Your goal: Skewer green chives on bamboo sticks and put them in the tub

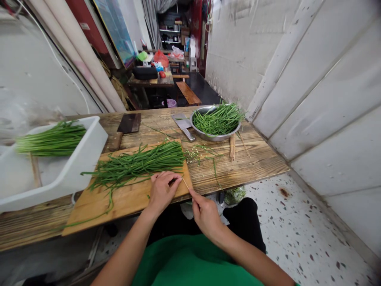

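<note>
Thin stick and chives at a wooden desk (262, 161). The stick (185, 183) lies between the two hands, its long axis running obliquely from the left hand (161, 190), at its far-left end, to the right hand (207, 213), at its near-right end. The left hand is narrowed, thumb and fingertips pinching the stick; the right hand is likewise closed about the opposite end, index finger extended along it. Just beyond the left hand, the bunch of chives (149, 161) rests on a cutting board (125, 200), its long axis roughly crosswise, the even ends pointing right and the looser ends left. Beyond the right hand, a bundle of sticks (232, 147) points away from the person, beside a metal bowl (214, 137) of cut greens (218, 119). Left of the bowl, and beyond both hands, a cleaver (182, 124) points its handle toward the right hand's side. Well left of the left hand, a white tub (76, 167) holds further chives (53, 140), lying crosswise, pale ends left.
</note>
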Demonstrator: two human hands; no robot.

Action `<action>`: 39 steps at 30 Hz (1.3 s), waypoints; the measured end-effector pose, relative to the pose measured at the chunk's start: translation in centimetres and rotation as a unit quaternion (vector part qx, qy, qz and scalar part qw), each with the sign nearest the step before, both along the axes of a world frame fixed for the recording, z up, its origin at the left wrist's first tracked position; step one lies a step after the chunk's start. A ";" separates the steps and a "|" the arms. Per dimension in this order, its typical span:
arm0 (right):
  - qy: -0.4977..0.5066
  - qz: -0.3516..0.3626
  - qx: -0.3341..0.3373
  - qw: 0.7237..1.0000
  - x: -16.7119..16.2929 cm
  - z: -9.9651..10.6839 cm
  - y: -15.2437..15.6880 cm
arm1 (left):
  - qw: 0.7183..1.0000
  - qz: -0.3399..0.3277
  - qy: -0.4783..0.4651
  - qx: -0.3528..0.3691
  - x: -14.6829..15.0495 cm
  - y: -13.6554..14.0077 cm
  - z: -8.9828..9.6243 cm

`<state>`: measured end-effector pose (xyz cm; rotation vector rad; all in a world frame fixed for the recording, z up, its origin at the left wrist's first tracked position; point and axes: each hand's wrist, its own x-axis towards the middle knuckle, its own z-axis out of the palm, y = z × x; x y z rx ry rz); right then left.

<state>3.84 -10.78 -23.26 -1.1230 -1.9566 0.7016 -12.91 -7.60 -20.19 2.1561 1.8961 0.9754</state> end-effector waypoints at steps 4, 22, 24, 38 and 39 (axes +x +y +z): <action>-0.023 -0.004 -0.013 1.000 -0.3 0.4 0.7 | 0.997 -0.074 0.017 -0.008 0.2 -0.6 0.5; -0.002 -0.004 0.003 1.000 -0.1 -0.2 0.7 | 0.996 0.028 0.087 0.024 -0.2 1.1 0.9; -0.005 -0.001 0.002 1.000 -0.1 -0.3 0.6 | 0.996 0.043 0.074 0.005 -0.2 1.0 0.9; -0.010 0.018 0.007 1.000 -0.2 -0.1 0.7 | 0.998 0.038 0.052 -0.011 -0.5 1.3 0.5; -0.011 0.018 0.007 1.000 -0.2 -0.1 0.7 | 0.998 0.037 0.051 -0.009 -0.6 1.3 0.5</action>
